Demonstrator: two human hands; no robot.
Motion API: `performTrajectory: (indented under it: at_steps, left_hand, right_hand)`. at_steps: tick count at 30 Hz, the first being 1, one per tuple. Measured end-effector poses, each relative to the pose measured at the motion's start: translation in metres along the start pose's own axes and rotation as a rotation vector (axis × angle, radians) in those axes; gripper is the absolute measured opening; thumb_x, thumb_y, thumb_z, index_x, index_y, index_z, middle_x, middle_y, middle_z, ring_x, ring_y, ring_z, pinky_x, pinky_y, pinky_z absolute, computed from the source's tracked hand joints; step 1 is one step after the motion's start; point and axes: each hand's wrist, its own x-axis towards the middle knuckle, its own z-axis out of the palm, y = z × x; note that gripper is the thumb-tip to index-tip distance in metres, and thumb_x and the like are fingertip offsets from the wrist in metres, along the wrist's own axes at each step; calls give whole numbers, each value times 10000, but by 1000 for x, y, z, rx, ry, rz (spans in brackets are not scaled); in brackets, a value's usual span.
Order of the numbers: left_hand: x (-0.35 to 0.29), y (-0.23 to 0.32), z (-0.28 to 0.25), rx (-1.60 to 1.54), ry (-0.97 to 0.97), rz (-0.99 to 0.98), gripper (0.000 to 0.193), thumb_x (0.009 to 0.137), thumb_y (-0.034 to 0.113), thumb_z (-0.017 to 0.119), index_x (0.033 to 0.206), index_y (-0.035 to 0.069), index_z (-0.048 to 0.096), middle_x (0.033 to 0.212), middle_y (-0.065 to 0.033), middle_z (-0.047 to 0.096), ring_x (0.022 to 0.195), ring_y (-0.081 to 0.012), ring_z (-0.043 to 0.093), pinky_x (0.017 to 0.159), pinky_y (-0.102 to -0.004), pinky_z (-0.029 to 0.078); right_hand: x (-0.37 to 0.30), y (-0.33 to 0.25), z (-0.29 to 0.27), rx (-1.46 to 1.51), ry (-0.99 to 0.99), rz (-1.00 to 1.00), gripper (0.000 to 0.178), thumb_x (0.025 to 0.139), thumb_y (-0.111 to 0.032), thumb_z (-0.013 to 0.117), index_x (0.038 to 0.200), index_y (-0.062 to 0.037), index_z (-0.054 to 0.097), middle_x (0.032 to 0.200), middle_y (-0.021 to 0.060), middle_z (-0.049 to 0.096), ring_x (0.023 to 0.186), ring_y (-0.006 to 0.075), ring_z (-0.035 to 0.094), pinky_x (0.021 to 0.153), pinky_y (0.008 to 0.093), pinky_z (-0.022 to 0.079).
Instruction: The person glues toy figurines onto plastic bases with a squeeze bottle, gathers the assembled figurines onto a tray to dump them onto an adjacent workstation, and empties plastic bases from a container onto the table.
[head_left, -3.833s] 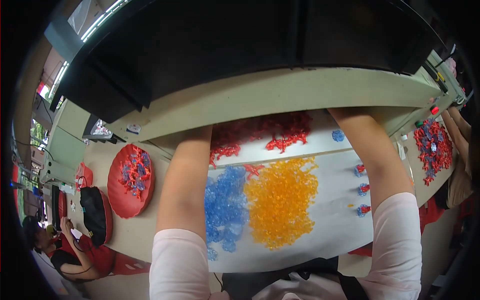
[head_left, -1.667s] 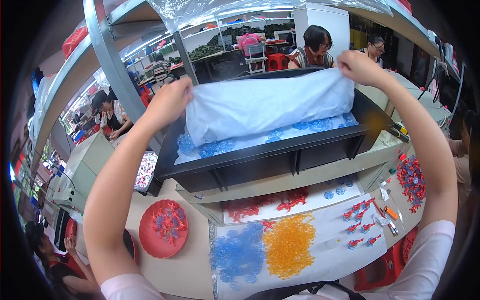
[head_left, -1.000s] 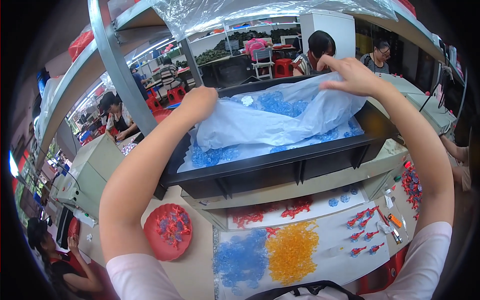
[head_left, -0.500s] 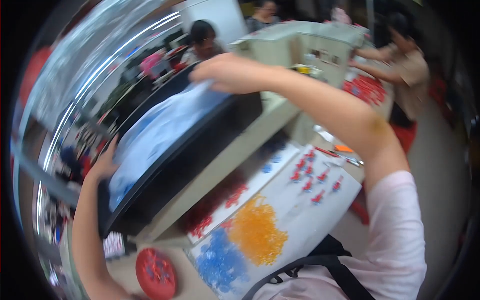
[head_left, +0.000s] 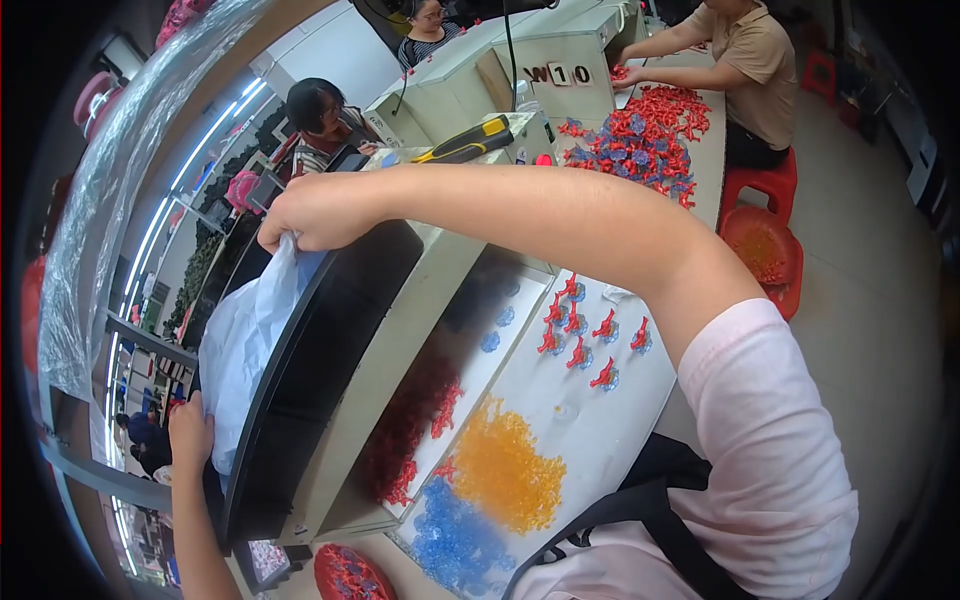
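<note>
A long black bin [head_left: 330, 330] stands tilted across a ledge at my left, with a whitish-blue plastic bag [head_left: 240, 345] bulging inside it. Closed on a gathered fold of that bag, my right hand [head_left: 325, 210] is at the bin's far end, its arm stretched across the view. At the near left end my left hand [head_left: 190, 435] is closed round the bin's edge, beside the bag; part of its fingers is hidden. What lies within the bag cannot be made out.
Below is a white work surface [head_left: 610, 400] with orange pieces [head_left: 505, 470], blue pieces [head_left: 455, 535] and several red figures [head_left: 580, 350]. A red bowl [head_left: 350, 575] stands near. A yellow-black cutter [head_left: 465, 140] rests on the ledge. A co-worker [head_left: 745, 70] sits beyond a red heap [head_left: 650, 140].
My right hand has moved left, drawing the bag's fold up with it. My left hand and the bin's near end now appear lower. The whole view has shifted.
</note>
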Motion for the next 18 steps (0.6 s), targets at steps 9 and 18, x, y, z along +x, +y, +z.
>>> performTrajectory:
  at_steps: [9,18]
  left_hand:
    - [-28,-16,7,-1269,-57,-669,577,837,345,474,1271,-2,321,1285,-143,375,1197,-229,339,1003,-295,200]
    - [-13,49,-40,-1072,-417,-520,718,697,469,653,1137,-56,436,1065,-147,488,992,-196,463,872,-281,346]
  right_hand:
    - [2,4,-5,-19,-4,-8,210,656,11,484,842,-35,568,755,166,588,791,325,570,706,378,422]
    - [0,8,-14,12,-281,292,212,687,-96,521,881,-40,458,828,101,490,837,211,462,783,309,355]
